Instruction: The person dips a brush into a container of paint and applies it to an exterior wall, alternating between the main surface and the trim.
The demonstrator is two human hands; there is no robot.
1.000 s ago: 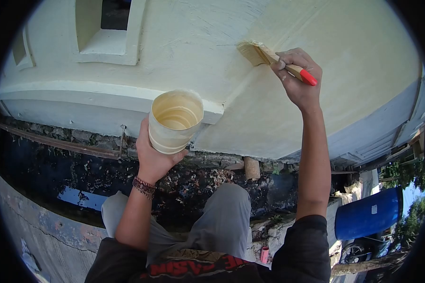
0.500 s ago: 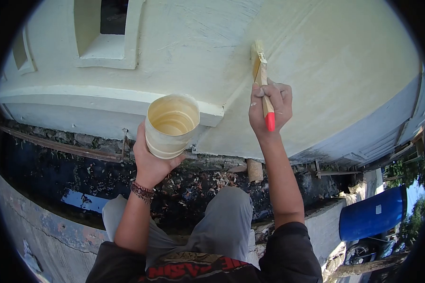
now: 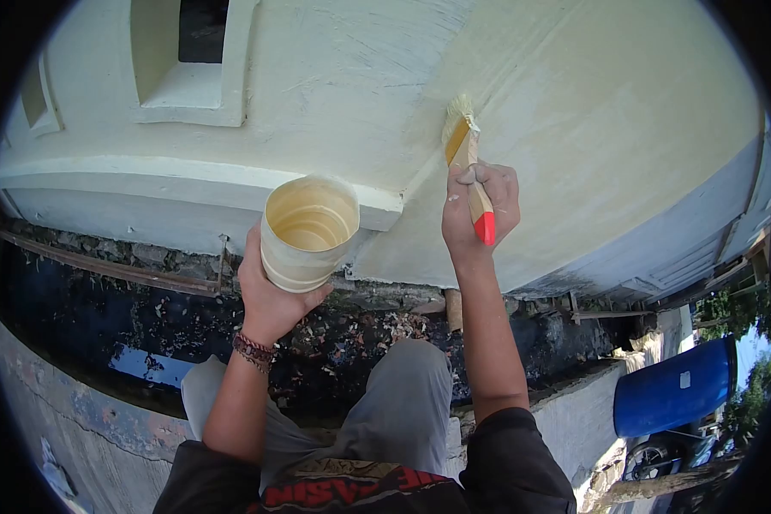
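Note:
My left hand [image 3: 274, 295] is wrapped round a cream-coloured paint container [image 3: 304, 257], its open top tilted toward me. Inside are ridged walls coated with pale paint; how much lies at the bottom is hard to tell. In my right hand [image 3: 480, 210] is a paintbrush [image 3: 473, 167] with a wooden handle and a red end, gripped between thumb and fingers. Its pale bristles press against the cream wall [image 3: 625, 128], beside a slanting ridge. Streaky, whiter patches show on the wall left of the brush.
A ledge [image 3: 206, 176] juts from the wall below a framed opening [image 3: 201, 60]. A ditch with dark water [image 3: 77, 300] and litter runs between the wall and my knees. At the right lies a blue barrel [image 3: 672, 390], with a motorbike wheel [image 3: 647, 461] near it.
My right hand and the paintbrush have moved down and slightly left along the wall. The left hand and container stay almost where they were.

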